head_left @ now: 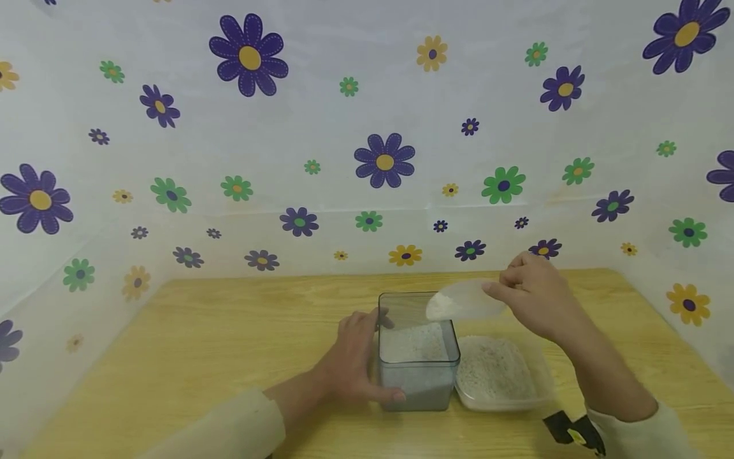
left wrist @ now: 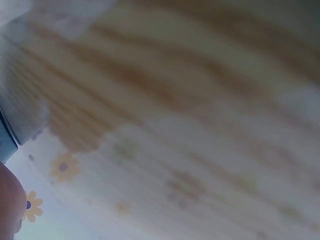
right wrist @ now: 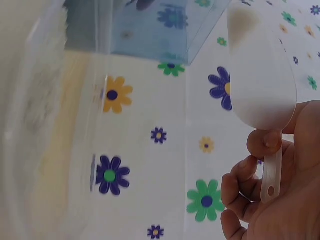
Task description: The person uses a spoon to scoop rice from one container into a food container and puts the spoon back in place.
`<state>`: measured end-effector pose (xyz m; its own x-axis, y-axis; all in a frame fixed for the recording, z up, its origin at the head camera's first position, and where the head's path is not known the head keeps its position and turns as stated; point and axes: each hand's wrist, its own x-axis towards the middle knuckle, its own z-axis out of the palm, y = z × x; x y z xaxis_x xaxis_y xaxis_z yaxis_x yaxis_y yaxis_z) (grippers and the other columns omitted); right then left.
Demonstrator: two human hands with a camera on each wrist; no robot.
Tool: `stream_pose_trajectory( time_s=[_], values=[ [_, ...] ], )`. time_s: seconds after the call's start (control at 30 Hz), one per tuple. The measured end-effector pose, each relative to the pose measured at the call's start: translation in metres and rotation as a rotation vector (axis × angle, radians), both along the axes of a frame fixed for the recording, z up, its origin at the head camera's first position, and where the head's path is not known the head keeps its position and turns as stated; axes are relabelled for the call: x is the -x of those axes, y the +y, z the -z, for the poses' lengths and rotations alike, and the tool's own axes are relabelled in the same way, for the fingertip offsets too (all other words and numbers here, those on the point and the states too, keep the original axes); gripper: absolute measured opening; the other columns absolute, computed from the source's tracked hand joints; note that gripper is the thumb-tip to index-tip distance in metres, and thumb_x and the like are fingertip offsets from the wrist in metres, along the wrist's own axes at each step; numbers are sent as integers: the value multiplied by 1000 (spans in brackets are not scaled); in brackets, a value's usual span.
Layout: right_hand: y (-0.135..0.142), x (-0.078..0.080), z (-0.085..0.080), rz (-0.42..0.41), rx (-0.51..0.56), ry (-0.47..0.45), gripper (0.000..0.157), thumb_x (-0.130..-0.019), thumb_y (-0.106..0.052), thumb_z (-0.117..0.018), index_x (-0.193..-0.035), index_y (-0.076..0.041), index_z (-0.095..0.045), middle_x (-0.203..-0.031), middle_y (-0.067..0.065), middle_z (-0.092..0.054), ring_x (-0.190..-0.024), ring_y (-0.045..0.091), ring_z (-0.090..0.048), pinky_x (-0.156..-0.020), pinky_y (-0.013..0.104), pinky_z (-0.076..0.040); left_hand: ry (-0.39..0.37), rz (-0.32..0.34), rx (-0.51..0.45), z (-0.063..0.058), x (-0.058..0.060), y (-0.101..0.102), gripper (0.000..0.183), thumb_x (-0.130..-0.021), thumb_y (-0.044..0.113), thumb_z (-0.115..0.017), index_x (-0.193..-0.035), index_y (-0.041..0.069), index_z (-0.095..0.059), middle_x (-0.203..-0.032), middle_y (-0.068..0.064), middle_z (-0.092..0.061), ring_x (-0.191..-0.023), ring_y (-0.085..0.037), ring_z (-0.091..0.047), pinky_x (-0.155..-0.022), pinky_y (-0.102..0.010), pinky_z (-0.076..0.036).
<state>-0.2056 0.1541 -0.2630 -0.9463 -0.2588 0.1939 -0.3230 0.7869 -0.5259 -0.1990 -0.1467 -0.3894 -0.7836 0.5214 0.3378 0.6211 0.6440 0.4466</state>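
Observation:
My right hand (head_left: 536,296) grips the short handle of a white translucent scoop (head_left: 473,301), which tilts over the right rim of a clear grey-tinted square container (head_left: 418,386). Pale powder lies at the scoop's tip. Whitish grainy material partly fills the container. My left hand (head_left: 355,360) is held around the container's left side, thumb on the front wall and fingers at the back. In the right wrist view the scoop (right wrist: 262,70) shows its underside, with fingers curled about the handle. Only a fingertip (left wrist: 10,202) of the left hand appears in the left wrist view, by the container's edge.
Right beside the container stands a clear shallow plastic tub (head_left: 541,376) heaped with pale grainy material. A black and yellow item (head_left: 573,433) lies near the right sleeve. Flower-printed sheeting (head_left: 321,127) rises around the wooden table (head_left: 229,338).

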Motion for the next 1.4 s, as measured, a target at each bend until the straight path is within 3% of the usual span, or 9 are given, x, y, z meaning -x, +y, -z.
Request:
stream_pose_trajectory(
  time_s=[0.23, 0.47, 0.67, 0.77, 0.9, 1.0, 1.13, 1.2, 1.4],
  values=[
    [37, -4, 11, 39, -21, -10, 49, -93, -36, -54, -55, -11, -35, -74, 6, -36, -75, 21, -36, -67, 36, -28, -13, 1, -12, 1, -1, 0, 112, -58, 79, -63, -141, 12, -28, -125, 7, -47, -110, -8, -37, -102, -43, -25],
    [66, -9, 23, 73, -133, 26, 46, -92, -37, -56, -55, -12, -46, -80, 7, -45, -73, 21, -38, -63, 33, -27, -3, -1, -20, 2, -2, -1, 112, -58, 78, -64, -141, 12, -29, -125, 7, -47, -109, -9, -37, -98, -42, -29],
    [81, -10, 35, 96, -350, 113, 38, -88, -33, -61, -55, -17, -52, -86, 11, -56, -82, 26, -48, -62, 38, -31, -5, -9, -15, 4, -2, -1, 109, -58, 79, -64, -139, 15, -31, -124, 8, -46, -109, -9, -37, -94, -39, -33],
    [86, -10, 39, 96, -431, 202, 34, -85, -28, -64, -55, -19, -54, -87, 13, -56, -83, 29, -47, -62, 42, -34, -2, -8, -12, 4, -3, -1, 108, -58, 79, -64, -139, 15, -31, -124, 7, -46, -110, -10, -36, -94, -39, -33],
    [88, -11, 43, 87, -433, 355, 30, -80, -24, -69, -55, -20, -54, -85, 10, -49, -82, 30, -41, -62, 44, -31, 0, 2, -14, 3, -2, 0, 110, -59, 78, -64, -140, 13, -30, -126, 6, -46, -111, -10, -36, -96, -41, -31],
    [86, -7, 45, 3, -392, 592, 44, -91, -41, -55, -53, -18, -52, -80, 7, -44, -77, 29, -38, -60, 41, -28, 3, 9, -14, 3, -2, 0, 110, -59, 78, -64, -141, 13, -30, -126, 6, -46, -111, -10, -37, -98, -43, -29],
    [78, -4, 44, -152, -360, 935, 62, -97, -48, -27, -51, -13, -49, -73, 8, -43, -69, 29, -40, -58, 39, -29, 24, 19, -11, 6, -2, -2, 111, -58, 79, -63, -140, 11, -30, -125, 6, -47, -110, -10, -37, -100, -44, -27],
    [74, -6, 42, -191, -349, 1009, 59, -98, -43, -31, -51, -12, -47, -72, 9, -43, -69, 30, -40, -59, 40, -30, 35, 26, -15, 7, -2, -2, 112, -58, 79, -63, -140, 11, -30, -125, 5, -48, -110, -10, -38, -101, -45, -26],
    [60, -20, 32, -165, -221, 1042, 54, -96, -42, -39, -52, -12, -46, -68, 6, -41, -67, 27, -38, -63, 38, -28, 72, 43, -11, 9, -3, -5, 113, -59, 81, -61, -139, 8, -30, -123, 4, -50, -110, -11, -38, -102, -46, -25]
  ],
)
